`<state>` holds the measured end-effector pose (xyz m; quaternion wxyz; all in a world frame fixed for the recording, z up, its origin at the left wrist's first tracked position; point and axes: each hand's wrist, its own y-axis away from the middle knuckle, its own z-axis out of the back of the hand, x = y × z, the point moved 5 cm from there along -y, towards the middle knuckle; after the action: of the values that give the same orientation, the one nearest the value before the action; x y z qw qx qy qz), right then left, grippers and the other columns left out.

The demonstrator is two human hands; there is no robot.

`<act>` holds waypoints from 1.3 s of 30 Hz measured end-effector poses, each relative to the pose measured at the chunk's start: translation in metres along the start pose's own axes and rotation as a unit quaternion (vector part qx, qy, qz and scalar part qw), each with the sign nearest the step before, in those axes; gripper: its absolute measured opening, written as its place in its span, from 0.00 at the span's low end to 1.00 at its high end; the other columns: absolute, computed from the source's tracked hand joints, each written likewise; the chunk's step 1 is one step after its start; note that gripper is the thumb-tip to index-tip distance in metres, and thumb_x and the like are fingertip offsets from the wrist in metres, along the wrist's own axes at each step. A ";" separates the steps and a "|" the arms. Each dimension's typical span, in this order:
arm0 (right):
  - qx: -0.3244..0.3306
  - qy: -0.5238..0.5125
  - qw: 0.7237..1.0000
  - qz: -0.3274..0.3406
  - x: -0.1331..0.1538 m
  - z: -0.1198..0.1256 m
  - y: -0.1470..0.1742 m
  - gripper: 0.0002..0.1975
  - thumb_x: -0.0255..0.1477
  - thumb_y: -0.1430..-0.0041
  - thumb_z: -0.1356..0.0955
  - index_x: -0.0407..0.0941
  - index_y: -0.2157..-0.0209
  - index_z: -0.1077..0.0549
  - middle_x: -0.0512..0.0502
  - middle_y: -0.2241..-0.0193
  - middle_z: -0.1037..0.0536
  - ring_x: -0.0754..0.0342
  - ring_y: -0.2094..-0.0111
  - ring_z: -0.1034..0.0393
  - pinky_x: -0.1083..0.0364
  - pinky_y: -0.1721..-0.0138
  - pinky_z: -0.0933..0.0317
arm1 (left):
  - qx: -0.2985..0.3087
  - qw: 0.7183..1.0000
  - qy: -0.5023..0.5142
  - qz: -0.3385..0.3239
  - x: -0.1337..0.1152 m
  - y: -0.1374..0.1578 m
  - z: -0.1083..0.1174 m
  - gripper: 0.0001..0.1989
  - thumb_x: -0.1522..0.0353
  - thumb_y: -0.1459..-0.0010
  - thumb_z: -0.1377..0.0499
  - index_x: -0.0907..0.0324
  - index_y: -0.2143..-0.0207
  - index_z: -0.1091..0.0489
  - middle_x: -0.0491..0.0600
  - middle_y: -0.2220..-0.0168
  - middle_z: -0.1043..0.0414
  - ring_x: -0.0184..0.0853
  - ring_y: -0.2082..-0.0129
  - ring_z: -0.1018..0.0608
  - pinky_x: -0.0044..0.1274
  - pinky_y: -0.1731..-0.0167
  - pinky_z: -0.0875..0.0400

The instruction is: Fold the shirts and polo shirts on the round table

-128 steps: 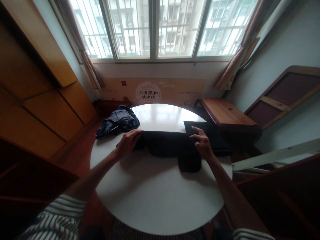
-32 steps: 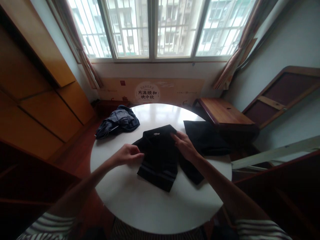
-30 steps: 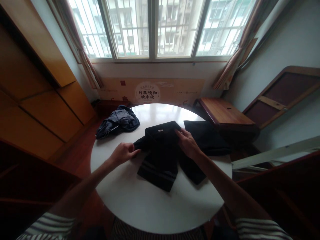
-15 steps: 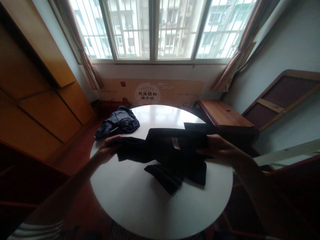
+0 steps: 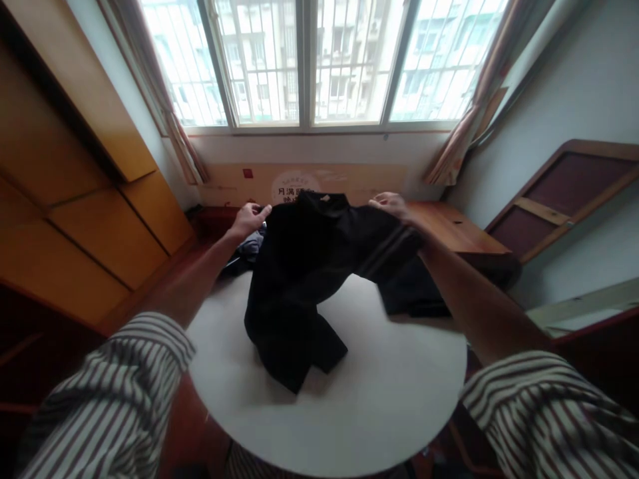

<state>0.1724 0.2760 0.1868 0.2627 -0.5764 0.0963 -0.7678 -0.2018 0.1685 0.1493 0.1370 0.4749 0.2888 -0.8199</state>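
Note:
A black shirt (image 5: 299, 266) with a collar hangs spread above the table, its lower part drooping onto the white top. My left hand (image 5: 249, 218) is closed on its left shoulder, thumb and fingers pinched together. At the opposite shoulder, my right hand (image 5: 392, 205) grips the cloth in the same way. Pale stripes run across the sleeve below my right hand, slightly blurred. Behind the shirt on the left, a crumpled dark blue-grey garment (image 5: 247, 249) is partly hidden. More dark cloth (image 5: 417, 293) lies at the table's right side; whether it belongs to the shirt I cannot tell.
The round white table (image 5: 379, 399) stands in front of me. A wooden side table (image 5: 459, 229) is beyond its right edge. Tan cabinets (image 5: 74, 219) line the left wall, and a wooden framed panel (image 5: 564, 193) leans on the right. Barred windows with curtains are ahead.
Both hands have moved up and away from me, raising the shirt from a bunched position. It now hangs open with its collar at the top, covering part of the blue-grey garment.

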 end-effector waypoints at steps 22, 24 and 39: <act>0.335 0.336 0.876 0.092 -0.023 -0.138 0.236 0.28 0.31 0.34 0.36 0.52 0.34 0.43 0.43 0.61 0.19 0.49 0.65 0.24 0.57 0.67 0.41 | 0.247 0.955 0.128 0.104 0.073 0.196 -0.029 0.23 0.54 0.51 0.33 0.60 0.58 0.27 0.53 0.58 0.21 0.46 0.53 0.22 0.34 0.51 0.28; 0.347 0.335 0.869 0.109 -0.022 -0.146 0.232 0.17 0.30 0.33 0.38 0.50 0.44 0.30 0.44 0.63 0.19 0.51 0.66 0.25 0.58 0.68 0.42 | 0.259 0.937 0.191 0.139 0.070 0.198 -0.024 0.28 0.55 0.52 0.31 0.60 0.52 0.30 0.55 0.55 0.21 0.44 0.54 0.20 0.34 0.51 0.26; 0.349 0.343 0.865 0.108 -0.020 -0.171 0.225 0.28 0.33 0.36 0.34 0.51 0.36 0.40 0.43 0.63 0.19 0.48 0.64 0.24 0.56 0.66 0.41 | 0.325 0.860 0.306 0.247 0.061 0.219 -0.022 0.24 0.61 0.48 0.31 0.58 0.51 0.29 0.52 0.57 0.21 0.38 0.61 0.18 0.23 0.64 0.23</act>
<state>0.0824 0.0700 0.0145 0.4782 -0.1334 -0.0321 -0.8675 -0.1088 0.0107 0.0135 0.0775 0.7754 -0.0939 -0.6196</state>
